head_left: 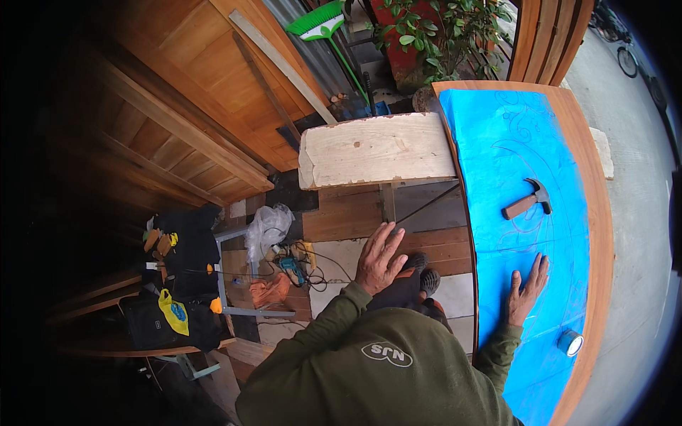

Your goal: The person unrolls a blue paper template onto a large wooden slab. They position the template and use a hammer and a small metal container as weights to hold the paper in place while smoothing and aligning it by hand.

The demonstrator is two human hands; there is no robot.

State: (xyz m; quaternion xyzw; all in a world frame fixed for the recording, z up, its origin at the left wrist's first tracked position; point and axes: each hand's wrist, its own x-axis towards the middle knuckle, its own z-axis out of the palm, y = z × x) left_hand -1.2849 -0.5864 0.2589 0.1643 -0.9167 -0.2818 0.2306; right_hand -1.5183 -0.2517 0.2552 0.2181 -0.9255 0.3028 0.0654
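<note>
Just past the right hand (526, 292), a hammer (523, 205) lies on blue sheeting (490, 170).

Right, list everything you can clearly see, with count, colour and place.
Creased sheet with drawn curves: 1, blue, right
Flat wooden board: 1, brown, beneath the sheet
Wooden-handled claw hammer: 1, brown, dark, on the sheet
Round roll-like object: 1, white, dark, lower right
Thick wooden plank: 1, pale, left of board
Long-handled broom: 1, green, white, top
Leafy plant: 1+, green, top
Bicycle: 1+, dark, upper right
Panelled wooden doors: 2+, brown, upper left
Plastic bag: 1, clear, left of centre
Power tool: 1, teal, below clear bag
Crumpled bag: 1, yellow, lower left
Left hand: 1, bare, apart from sheet
Right hand: 1, bare, over sheet
</note>
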